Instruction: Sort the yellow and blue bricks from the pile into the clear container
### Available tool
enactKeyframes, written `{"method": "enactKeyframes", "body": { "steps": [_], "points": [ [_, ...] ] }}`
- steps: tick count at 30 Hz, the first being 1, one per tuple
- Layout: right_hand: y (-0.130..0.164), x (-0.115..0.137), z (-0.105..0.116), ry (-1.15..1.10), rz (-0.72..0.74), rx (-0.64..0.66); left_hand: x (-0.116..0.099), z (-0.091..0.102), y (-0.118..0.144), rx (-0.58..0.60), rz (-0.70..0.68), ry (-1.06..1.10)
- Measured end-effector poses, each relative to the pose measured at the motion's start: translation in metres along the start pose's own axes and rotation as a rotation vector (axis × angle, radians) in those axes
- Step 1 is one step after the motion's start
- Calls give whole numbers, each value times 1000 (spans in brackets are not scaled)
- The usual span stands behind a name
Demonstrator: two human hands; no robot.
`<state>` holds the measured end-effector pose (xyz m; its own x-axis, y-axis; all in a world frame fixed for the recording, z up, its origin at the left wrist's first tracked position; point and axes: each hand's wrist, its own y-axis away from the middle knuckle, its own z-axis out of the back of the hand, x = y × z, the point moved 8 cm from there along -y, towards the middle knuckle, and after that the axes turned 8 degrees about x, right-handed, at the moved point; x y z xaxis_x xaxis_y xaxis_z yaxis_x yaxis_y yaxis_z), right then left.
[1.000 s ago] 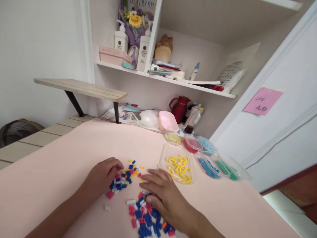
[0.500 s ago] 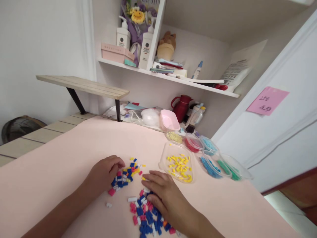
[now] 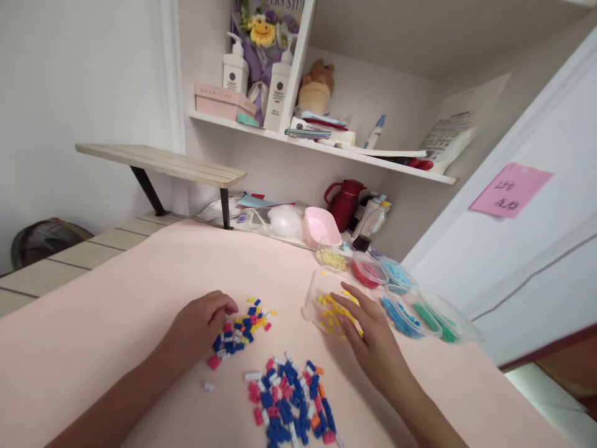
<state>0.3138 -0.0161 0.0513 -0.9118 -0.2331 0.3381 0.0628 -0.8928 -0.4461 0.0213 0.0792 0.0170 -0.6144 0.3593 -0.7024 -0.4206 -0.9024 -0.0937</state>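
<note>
My left hand (image 3: pixel 203 317) rests on the pink table cover with its fingers curled in, at the left edge of a small pile of mixed toy bricks (image 3: pixel 242 333). Whether it holds anything is hidden. My right hand (image 3: pixel 368 323) is over a clear shallow tray (image 3: pixel 311 292) holding small yellow bricks (image 3: pixel 329 302). Its fingers are spread, and no brick shows in them. Nearer to me lies a larger pile of blue, pink, white and orange bricks (image 3: pixel 286 398). One white brick (image 3: pixel 208 387) sits apart at the left.
Several clear tubs stand along the right: one with pale yellow bits (image 3: pixel 332 258), one red (image 3: pixel 366 270), one with blue pieces (image 3: pixel 401 317), one green (image 3: pixel 433 320). Behind are a pink bowl (image 3: pixel 321 227) and a red jug (image 3: pixel 344 202). A small wooden stand (image 3: pixel 161 163) rises at back left.
My right hand has moved right and away, from the gap between the two piles to over the tray of yellow bricks, uncovering the near pile. My left hand stays in place.
</note>
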Motion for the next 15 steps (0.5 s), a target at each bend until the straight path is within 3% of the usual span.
{"method": "enactKeyframes", "body": {
  "steps": [5,10,15],
  "points": [
    [3,10,-9,-105,3,40,1,2,1,-14,-4,6],
    [9,54,-29,-251,140,320,0,3,1,-21,-3,10],
    [18,67,-58,-295,95,599,-2,1,-2,-24,2,27]
  ]
}}
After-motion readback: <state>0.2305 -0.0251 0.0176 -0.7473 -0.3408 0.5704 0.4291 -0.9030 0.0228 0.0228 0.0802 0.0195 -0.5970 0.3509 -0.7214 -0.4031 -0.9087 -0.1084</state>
